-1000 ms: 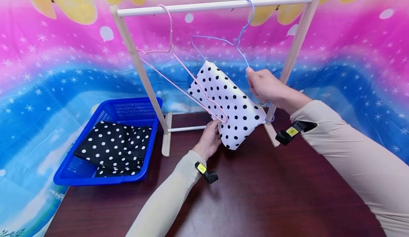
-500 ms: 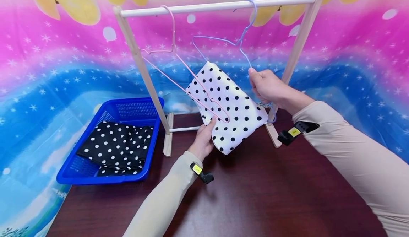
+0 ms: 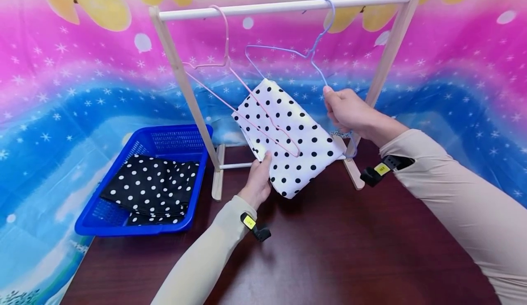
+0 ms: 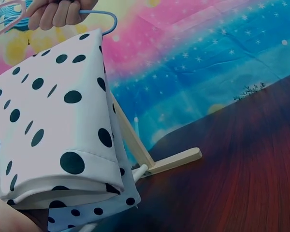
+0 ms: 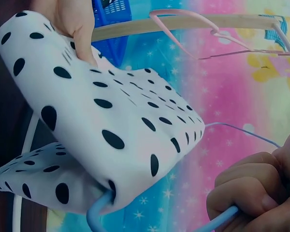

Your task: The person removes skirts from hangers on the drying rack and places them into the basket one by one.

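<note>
A white cloth with black dots [image 3: 304,136] hangs folded and tilted over a blue wire hanger [image 3: 320,71], whose hook is over the rack's top bar. My right hand [image 3: 347,110] grips the hanger's right side, fingers curled round the wire in the right wrist view. With its thumb on top, my left hand [image 3: 257,181] pinches the cloth's lower left edge; its other fingers are mostly hidden underneath. The hanger's bent end shows past the cloth's right corner. A pink hanger [image 3: 227,44] hangs to the left, its lower end in front of the cloth.
A wooden rack [image 3: 187,85] with a white top bar [image 3: 267,8] stands on the dark table [image 3: 350,250]. At left, a blue basket [image 3: 131,230] holds black cloth with white dots [image 3: 150,184]. A printed backdrop [image 3: 453,67] surrounds the table.
My left hand has moved left and slightly down the cloth's edge, drawing the cloth's lower left part leftward. The right hand keeps its grip on the hanger.
</note>
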Demonstrator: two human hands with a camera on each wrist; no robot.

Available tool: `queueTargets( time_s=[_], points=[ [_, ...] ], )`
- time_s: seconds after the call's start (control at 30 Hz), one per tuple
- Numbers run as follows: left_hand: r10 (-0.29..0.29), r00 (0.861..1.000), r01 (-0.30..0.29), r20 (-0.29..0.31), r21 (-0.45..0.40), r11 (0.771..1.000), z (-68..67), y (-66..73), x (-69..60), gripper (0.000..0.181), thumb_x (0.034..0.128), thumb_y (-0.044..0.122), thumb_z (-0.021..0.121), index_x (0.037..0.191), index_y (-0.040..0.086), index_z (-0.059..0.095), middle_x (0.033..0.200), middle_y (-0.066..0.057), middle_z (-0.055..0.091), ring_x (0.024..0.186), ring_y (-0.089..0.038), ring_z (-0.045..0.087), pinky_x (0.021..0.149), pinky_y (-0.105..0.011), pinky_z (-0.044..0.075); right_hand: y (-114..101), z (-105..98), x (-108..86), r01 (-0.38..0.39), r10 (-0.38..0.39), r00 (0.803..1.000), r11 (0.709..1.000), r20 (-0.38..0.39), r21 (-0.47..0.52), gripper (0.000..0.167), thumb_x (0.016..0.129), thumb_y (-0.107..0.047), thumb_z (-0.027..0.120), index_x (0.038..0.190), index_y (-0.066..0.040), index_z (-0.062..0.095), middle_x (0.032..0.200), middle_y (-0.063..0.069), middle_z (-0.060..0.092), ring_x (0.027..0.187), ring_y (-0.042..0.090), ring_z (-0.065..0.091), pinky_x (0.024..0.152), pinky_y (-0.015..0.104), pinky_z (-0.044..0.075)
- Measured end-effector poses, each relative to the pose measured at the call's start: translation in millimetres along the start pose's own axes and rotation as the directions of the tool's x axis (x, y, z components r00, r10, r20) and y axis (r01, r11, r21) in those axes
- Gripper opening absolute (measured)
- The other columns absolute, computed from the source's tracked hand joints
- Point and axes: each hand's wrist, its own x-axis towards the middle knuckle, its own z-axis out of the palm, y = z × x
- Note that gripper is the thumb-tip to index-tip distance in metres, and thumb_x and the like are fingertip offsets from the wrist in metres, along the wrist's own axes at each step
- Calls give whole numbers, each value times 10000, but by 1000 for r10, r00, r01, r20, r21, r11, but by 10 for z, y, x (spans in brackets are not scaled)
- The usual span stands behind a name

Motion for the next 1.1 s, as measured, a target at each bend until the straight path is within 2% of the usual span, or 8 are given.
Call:
queueTargets(
  time_s=[0.17,0.4,0.63,0.9,1.1],
  points=[
    [26,1000,-26,-14,33,999,-41,21,-7,353,1094,315,428,1348,96,540,1271,-67,687,1114,-99,633,1107,-323,444,13,-11,5,-1,1,1000,1000,3,1,576,1070,-557,222,680,-144,321,519,-63,268,435,100,222,447,281,224],
    [48,999,-47,-20,64,997,-115,55,-41,367,1102,308,397,1358,88,542,1284,-88,692,1136,-116,643,1110,-324,442,4,-1,14,-4,4,1000,1000,7,17,577,1071,-554,225,674,-145,316,517,-66,268,438,97,221,451,273,215],
    [55,998,-54,-21,70,996,-131,99,-85,374,1105,303,385,1382,99,533,1336,-117,667,1140,-115,649,1116,-338,448,24,-35,8,7,-7,1000,1000,6,19,565,1070,-554,223,699,-139,320,524,-63,269,440,101,224,458,295,214],
    [62,998,-61,-22,55,997,-176,99,-110,391,1112,280,356,1429,97,493,1408,-132,615,1292,-188,588,1154,-356,423,42,-35,0,23,-22,1000,1000,-14,18,561,1076,-538,224,690,-143,322,510,-68,272,439,90,228,442,273,226],
    [68,997,-66,-35,40,997,-220,114,-125,388,1109,275,369,1425,86,492,1397,-133,620,1275,-184,596,1147,-350,430,33,-22,4,24,-24,1000,999,-20,21,564,1074,-542,222,685,-146,320,504,-72,271,432,90,227,441,272,223]
  ],
)
